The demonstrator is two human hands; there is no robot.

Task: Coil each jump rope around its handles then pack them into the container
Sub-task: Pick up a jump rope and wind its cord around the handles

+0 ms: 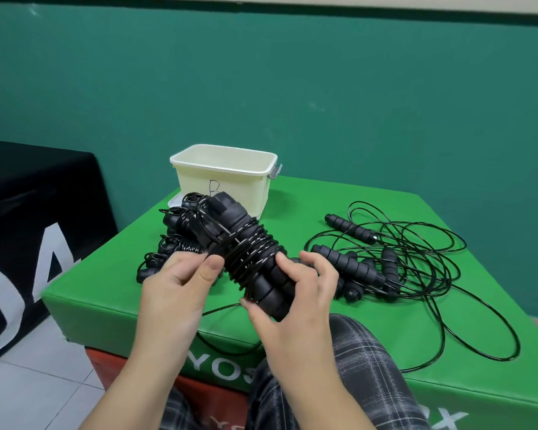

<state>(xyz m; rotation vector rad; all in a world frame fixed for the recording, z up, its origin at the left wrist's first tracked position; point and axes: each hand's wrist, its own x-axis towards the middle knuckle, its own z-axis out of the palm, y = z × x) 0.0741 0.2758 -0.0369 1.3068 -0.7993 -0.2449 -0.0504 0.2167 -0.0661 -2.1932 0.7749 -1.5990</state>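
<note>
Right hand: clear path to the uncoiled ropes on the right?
Probably not yet: the right hand grips the coiled rope bundle. Nothing stands between it and the loose ropes, but it must let go first.

Container (pixel 222 178): inside not visible from this angle; lower left front hidden behind held rope bundle (pixel 249 259), handwritten mark on front partly covered. Coiled ropes pile (pixel 171 243) on left largely masked by bundle and left hand (pixel 174 280); count cannot be told. Loose ropes (pixel 401 262) tangled, individual cords untraceable. Bundle's near end buried in right hand (pixel 295 293). Printed lettering on green box (pixel 106 290) side cut by legs and frame edge
</note>
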